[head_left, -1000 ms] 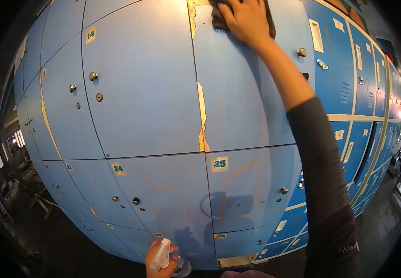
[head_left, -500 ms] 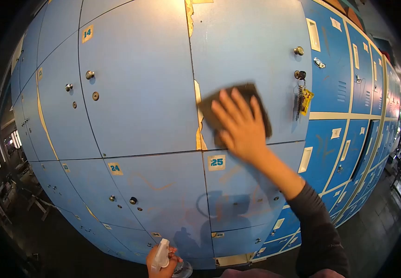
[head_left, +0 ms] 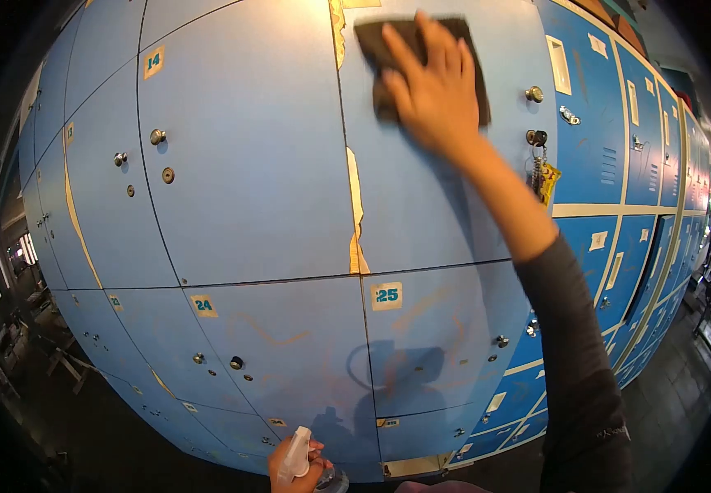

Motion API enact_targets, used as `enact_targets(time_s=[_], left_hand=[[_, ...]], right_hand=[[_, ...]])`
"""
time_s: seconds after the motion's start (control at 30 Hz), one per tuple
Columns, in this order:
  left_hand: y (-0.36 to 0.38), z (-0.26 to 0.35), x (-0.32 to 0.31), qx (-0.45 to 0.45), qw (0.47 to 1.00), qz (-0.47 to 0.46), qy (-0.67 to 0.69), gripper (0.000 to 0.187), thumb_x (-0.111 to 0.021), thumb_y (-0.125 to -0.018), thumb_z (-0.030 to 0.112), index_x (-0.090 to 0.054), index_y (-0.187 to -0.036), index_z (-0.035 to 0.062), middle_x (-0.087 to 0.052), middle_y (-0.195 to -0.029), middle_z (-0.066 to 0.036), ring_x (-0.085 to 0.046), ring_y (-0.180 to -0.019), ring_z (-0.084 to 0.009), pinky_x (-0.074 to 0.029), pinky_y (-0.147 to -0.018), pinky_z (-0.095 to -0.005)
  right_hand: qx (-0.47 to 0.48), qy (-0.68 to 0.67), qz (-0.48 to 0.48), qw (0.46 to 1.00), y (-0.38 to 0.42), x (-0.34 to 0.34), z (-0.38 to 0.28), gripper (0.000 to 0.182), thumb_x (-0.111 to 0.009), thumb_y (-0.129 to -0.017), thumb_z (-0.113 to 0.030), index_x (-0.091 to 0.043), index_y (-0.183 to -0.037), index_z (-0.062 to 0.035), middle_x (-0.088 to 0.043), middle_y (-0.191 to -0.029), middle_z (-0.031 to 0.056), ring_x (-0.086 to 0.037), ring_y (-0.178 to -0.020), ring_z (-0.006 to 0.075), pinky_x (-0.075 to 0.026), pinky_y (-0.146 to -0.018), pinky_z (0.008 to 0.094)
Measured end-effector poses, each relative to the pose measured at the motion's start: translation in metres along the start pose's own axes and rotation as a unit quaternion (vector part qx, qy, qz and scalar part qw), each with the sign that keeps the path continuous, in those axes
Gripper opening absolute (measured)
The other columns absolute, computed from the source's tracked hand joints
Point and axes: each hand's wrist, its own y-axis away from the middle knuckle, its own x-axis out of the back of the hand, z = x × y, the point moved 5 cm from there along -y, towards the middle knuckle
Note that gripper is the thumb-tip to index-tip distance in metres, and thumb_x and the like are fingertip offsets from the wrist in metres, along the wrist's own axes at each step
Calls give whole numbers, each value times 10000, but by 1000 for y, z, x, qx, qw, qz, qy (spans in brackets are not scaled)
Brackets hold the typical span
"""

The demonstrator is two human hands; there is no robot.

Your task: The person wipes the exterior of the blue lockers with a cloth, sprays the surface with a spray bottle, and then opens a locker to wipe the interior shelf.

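My right hand (head_left: pixel 441 94) presses a dark cloth (head_left: pixel 474 49) flat against the upper part of a light blue locker door (head_left: pixel 437 214). Its fingers are spread over the cloth, with the thumb toward the left. Low in the view, my left hand (head_left: pixel 285 472) is wrapped round a spray bottle (head_left: pixel 296 452) with a white trigger head. Part of the clear bottle body shows beside the fingers, while its lower end is cut off by the frame. A strip of chipped, bare edge (head_left: pixel 355 214) runs down the door's left side.
A round knob (head_left: pixel 534 94) sits on the door's right side, above a lock with keys and a yellow tag (head_left: pixel 548 182) hanging from it. Darker blue metal lockers (head_left: pixel 589 107) stand to the right. Below is door 25 (head_left: pixel 386 296), with faint smears.
My right hand has moved the cloth upward from the middle of the door to near its top. My left hand with the spray bottle has shifted very slightly. The hanging keys have swung a little.
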Motion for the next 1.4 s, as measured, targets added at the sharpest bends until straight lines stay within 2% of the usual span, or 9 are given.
enact_targets(time_s=[0.03,0.07,0.33,0.77,0.87,0.97,1.2,1.27,1.4], left_hand=[[1,-3,0,-10,1000,2,-10,481,-644,-880,-20,-492,-1336,8,-589,-956,-50,-582,-717,-107,-532,-623,-261],[2,-4,1,-20,1000,4,-20,497,-642,-878,-26,-486,-1349,7,-588,-966,-51,-579,-719,-106,-532,-628,-260],[11,-3,11,-51,998,7,-42,566,-640,-867,-50,-471,-1404,6,-611,-1029,-81,-595,-806,-132,-534,-710,-288],[14,11,18,-95,995,-1,-35,523,-657,-873,-10,-498,-1371,-10,-622,-1001,-69,-595,-811,-123,-534,-711,-285],[12,15,17,-46,997,22,-57,516,-657,-874,-8,-497,-1365,-17,-613,-989,-65,-593,-773,-126,-533,-677,-280],[8,16,16,-154,984,18,-84,516,-655,-878,-8,-493,-1367,-11,-607,-988,-65,-590,-728,-132,-530,-636,-280],[12,7,12,-53,998,3,15,539,-638,-905,-10,-460,-1413,19,-586,-1022,-71,-586,-699,-130,-512,-613,-273],[15,-6,12,-13,997,22,71,547,-635,-911,-7,-449,-1425,24,-579,-1038,-74,-580,-687,-128,-510,-614,-272],[13,-11,14,-59,997,2,-40,558,-641,-913,6,-443,-1434,30,-574,-1062,-79,-572,-684,-121,-516,-613,-274]], right_hand=[[-35,12,-24,999,-24,-9,8,546,-515,-956,-351,-423,-1486,-258,-261,-1600,95,-254,-1468,276,-177,-1172,513],[-10,14,22,1000,-47,-9,11,533,-487,-956,-356,-485,-1411,-79,-418,-1453,210,-340,-1373,355,-197,-1158,541],[19,14,13,1000,-81,-33,26,520,-435,-984,-369,-487,-1405,-67,-445,-1475,163,-333,-1411,326,-198,-1163,537],[25,-73,-303,950,209,87,-96,683,-608,-834,-375,-449,-1475,-201,-351,-1576,44,-311,-1451,249,-167,-1168,539],[48,-67,-295,952,181,82,-84,673,-607,-834,-365,-450,-1476,-232,-357,-1574,29,-316,-1448,242,-167,-1174,516],[28,-59,-236,970,124,59,-63,671,-605,-845,-341,-435,-1484,-227,-352,-1577,32,-313,-1451,242,-173,-1177,514],[6,-26,3,1000,-47,-22,27,496,-470,-983,-312,-440,-1475,-255,-385,-1554,26,-301,-1451,273,-171,-1174,530],[3,-27,1,1000,-83,-35,37,498,-379,-1013,-352,-465,-1428,-91,-439,-1490,143,-323,-1422,334,-189,-1167,547],[8,-47,-74,996,-107,-36,26,470,-359,-1020,-363,-467,-1440,-184,-409,-1513,142,-285,-1446,328,-171,-1174,567]])
